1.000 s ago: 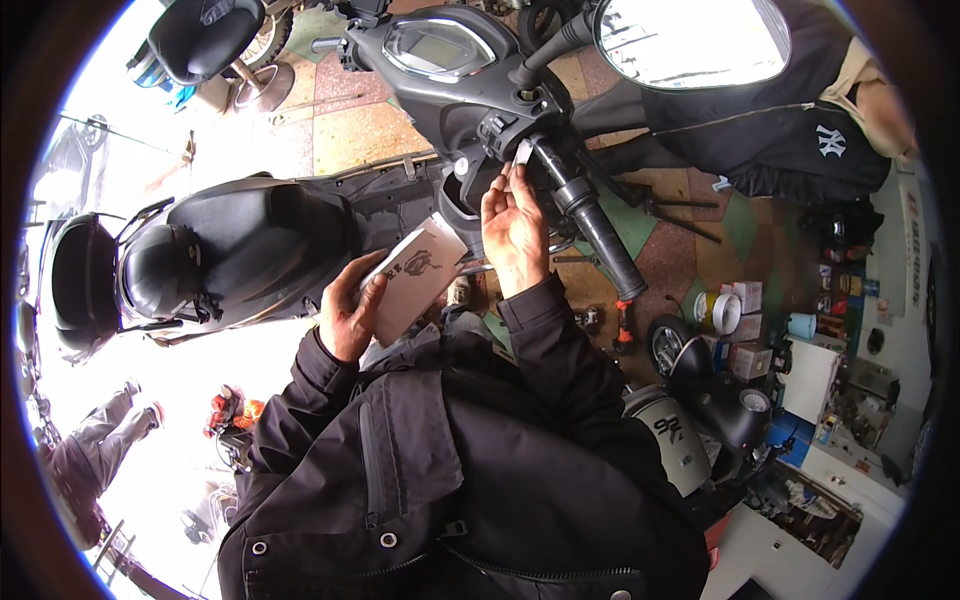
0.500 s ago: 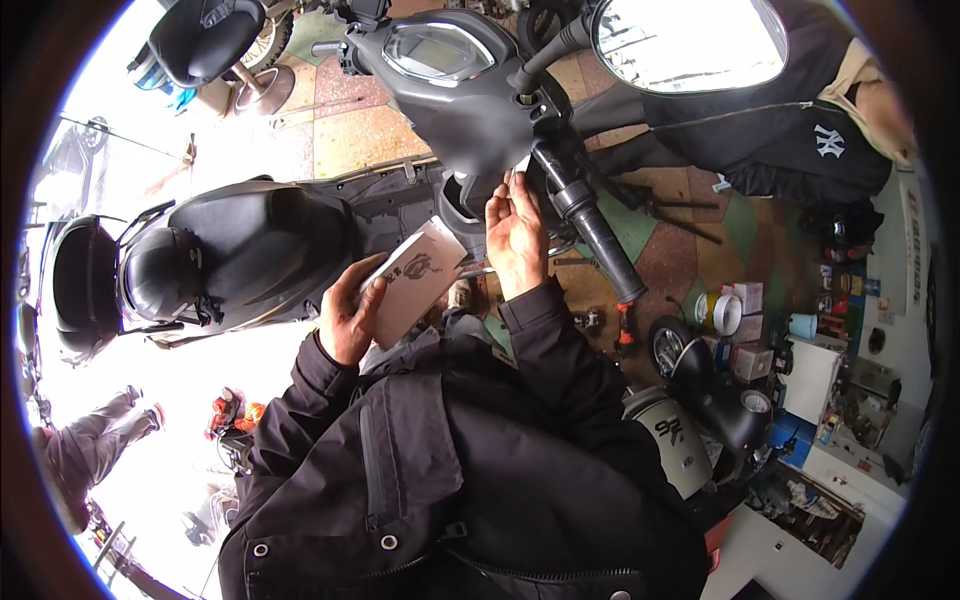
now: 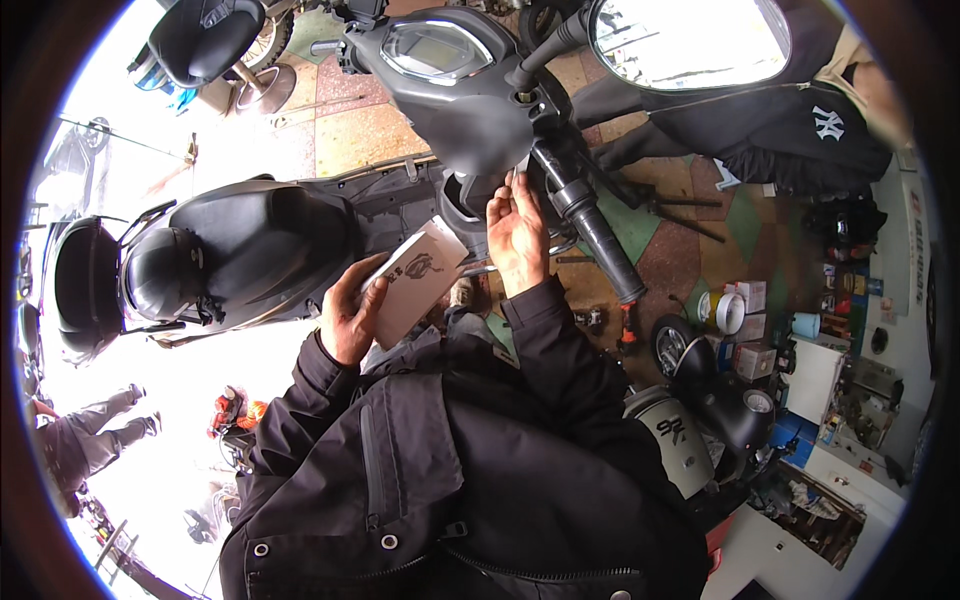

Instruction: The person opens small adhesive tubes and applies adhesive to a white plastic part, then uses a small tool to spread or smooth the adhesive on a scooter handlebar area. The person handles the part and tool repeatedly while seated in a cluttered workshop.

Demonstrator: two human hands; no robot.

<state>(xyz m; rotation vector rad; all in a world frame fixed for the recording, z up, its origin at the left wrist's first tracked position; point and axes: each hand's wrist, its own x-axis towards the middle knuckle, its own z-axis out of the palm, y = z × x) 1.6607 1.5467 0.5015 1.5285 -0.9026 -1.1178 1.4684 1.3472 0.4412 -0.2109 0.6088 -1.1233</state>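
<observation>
One white box (image 3: 420,285) is clasped in the left hand (image 3: 350,312) in the head view; farther right, the right hand (image 3: 518,235) pinches a small pale piece (image 3: 522,164) (kind unclear) beside a handlebar grip (image 3: 606,246). Handling that piece seems the step, calling for a steady pinch.
</observation>
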